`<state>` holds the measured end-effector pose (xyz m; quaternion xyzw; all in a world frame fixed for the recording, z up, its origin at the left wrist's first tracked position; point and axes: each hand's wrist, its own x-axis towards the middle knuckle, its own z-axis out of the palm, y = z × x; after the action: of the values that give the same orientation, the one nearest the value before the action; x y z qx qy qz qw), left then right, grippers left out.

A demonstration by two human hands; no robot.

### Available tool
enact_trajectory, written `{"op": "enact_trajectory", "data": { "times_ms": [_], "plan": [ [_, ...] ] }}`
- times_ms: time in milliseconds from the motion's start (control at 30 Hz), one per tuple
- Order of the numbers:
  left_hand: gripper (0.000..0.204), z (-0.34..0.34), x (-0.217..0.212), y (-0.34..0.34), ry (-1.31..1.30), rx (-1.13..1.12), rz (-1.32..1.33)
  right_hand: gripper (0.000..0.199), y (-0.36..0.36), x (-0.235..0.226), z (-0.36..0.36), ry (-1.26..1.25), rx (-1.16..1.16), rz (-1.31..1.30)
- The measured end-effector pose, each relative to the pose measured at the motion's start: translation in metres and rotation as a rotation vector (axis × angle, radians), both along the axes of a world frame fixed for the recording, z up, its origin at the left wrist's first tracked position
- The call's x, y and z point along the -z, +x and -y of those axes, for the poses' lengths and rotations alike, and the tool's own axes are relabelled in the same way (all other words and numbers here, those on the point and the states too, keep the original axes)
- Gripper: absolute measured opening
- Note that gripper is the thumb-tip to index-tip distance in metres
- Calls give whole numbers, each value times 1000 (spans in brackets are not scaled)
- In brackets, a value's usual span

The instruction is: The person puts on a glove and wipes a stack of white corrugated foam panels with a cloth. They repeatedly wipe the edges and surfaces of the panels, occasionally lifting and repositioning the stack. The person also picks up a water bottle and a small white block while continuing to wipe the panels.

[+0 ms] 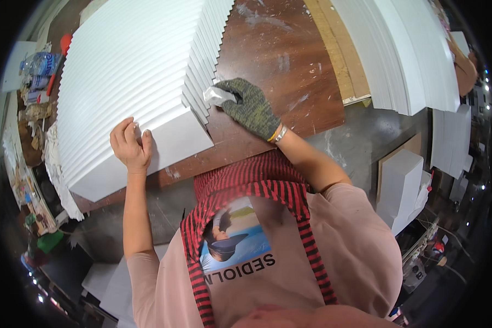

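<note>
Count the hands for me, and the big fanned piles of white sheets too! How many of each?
Bare hands: 1, the left hand, resting on the near pile
Gloved hands: 1, the right hand, holding a small white piece
Fanned piles of white sheets: 2, the other one far right
Total: 4

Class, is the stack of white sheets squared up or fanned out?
Fanned out: the white sheets overlap stepwise, their edges forming a sawtooth beside the gloved right hand.
</note>
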<state>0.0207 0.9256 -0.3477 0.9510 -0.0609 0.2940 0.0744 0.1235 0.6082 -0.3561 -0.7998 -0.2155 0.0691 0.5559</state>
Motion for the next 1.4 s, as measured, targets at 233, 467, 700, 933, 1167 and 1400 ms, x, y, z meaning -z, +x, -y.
{"op": "enact_trajectory", "data": {
  "times_ms": [233, 467, 700, 933, 1167, 1400],
  "plan": [
    [37, -29, 3, -11, -4, 22, -42, 36, -1, 8, 4, 167, -137, -332],
    [34, -28, 3, -16, 8, -62, -8, 35, -29, 3, -2, 134, -473, -304],
    [28, -21, 5, -17, -48, -179, 16, 36, -54, -4, -19, 32, -445, -123],
    [30, -12, 21, -17, -31, -300, 85, 31, -58, -9, -36, 104, -405, -120],
    [31, -6, 20, -19, 52, -451, 96, 32, -15, -16, -26, -117, -173, 114],
    [28, -5, 18, -17, -30, -423, 94, 48, -30, -6, -27, -268, -454, 351]
  ]
}}
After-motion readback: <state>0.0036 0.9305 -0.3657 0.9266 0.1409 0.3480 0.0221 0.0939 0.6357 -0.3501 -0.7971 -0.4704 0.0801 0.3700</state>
